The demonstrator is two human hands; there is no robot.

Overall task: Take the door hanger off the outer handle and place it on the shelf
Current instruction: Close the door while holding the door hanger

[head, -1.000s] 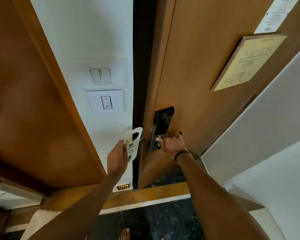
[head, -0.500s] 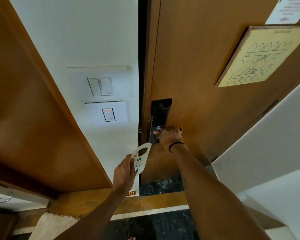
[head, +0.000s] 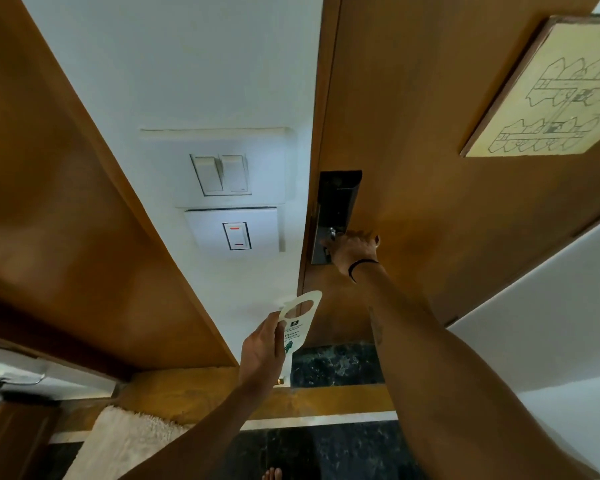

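Observation:
My left hand holds the white door hanger by its lower part. The hanger has an oval hole at the top and green print, and it hangs free in front of the door's edge, below the lock. My right hand is closed around the inner door handle, which it mostly hides, at the foot of the black lock plate on the brown wooden door. The door sits flush against its frame. No shelf is clearly in view.
Two white switch panels are on the white wall left of the door. A wooden panel slants along the left. A framed floor plan hangs on the door. Below lie dark marble floor, a wooden threshold and a cream rug.
The door has swung shut; the dark gap at its edge is gone. My left hand has drawn the hanger down and away from the door edge. My right hand stays on the handle.

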